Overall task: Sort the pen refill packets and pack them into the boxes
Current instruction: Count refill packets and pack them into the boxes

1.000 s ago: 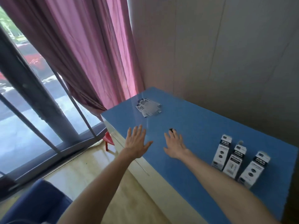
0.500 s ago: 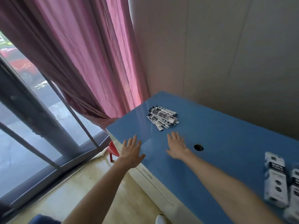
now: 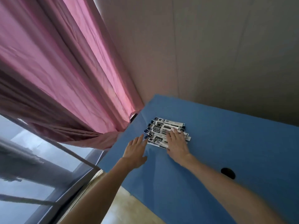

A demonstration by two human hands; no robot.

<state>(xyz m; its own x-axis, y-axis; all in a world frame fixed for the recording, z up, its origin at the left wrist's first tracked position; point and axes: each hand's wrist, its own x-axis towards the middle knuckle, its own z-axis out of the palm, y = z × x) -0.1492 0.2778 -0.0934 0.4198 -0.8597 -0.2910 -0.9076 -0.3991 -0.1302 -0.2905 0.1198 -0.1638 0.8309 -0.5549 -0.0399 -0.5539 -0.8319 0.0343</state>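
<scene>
A pile of several long white pen refill packets with dark printed labels lies near the far left corner of the blue table. My right hand rests flat on the right part of the pile, fingers spread over the packets. My left hand is open with fingers apart, its fingertips at the pile's left edge; whether they touch it I cannot tell. No boxes are in view.
A pink curtain hangs left of the table, touching its far left corner. A round black hole sits in the tabletop under my right forearm. A beige wall backs the table. Window and floor lie at left.
Both hands have moved forward across the table to the packet pile; the right one now lies on it. The view swung left and closer, and the white boxes went out of frame.
</scene>
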